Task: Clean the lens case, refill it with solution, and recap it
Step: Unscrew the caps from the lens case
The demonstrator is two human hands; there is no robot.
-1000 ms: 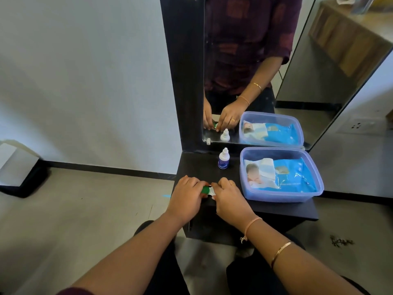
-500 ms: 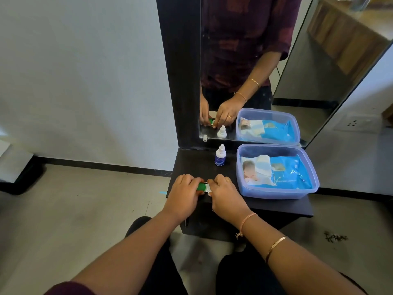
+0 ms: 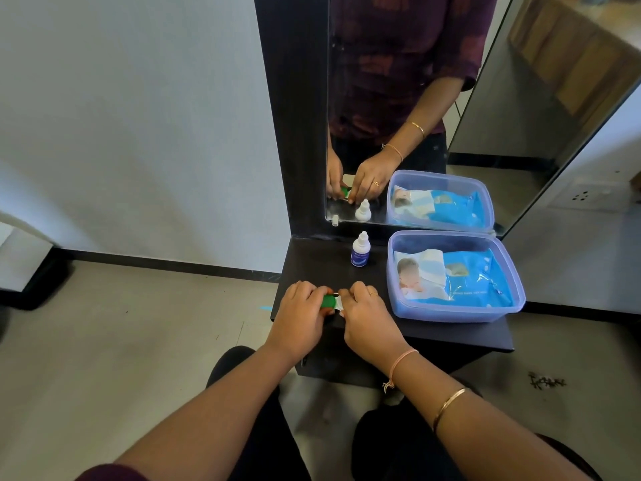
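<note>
Nearest us, pale grey floor tiles (image 3: 138,324) spread out on the left, and a small dark scrap of debris (image 3: 546,380) lies on them to the right. Both forearms reach forward, the right one with a pink thread band (image 3: 402,359) and a thin gold bangle (image 3: 449,404). They reach the near left edge of a matte black wooden shelf (image 3: 451,336). There we find the small green-and-white plastic lens case (image 3: 329,302) held between the hands. The left hand (image 3: 301,315) curls its fingers round the green end, and the right hand (image 3: 364,317) grips the white end; the knuckles hide most of the case. To the right on the shelf sits a translucent lilac plastic tub (image 3: 454,314), uncovered, with a flat blue pack of baby wipes (image 3: 461,279) lying inside. Farther back, left of the tub, a small white dropper bottle with a blue label (image 3: 360,251) stands upright. Behind it a tall black-framed mirror (image 3: 399,98) reflects the hands, bottle and tub. A plain white wall (image 3: 138,116) fills the far left, and a white wall socket (image 3: 586,196) shows far right.
</note>
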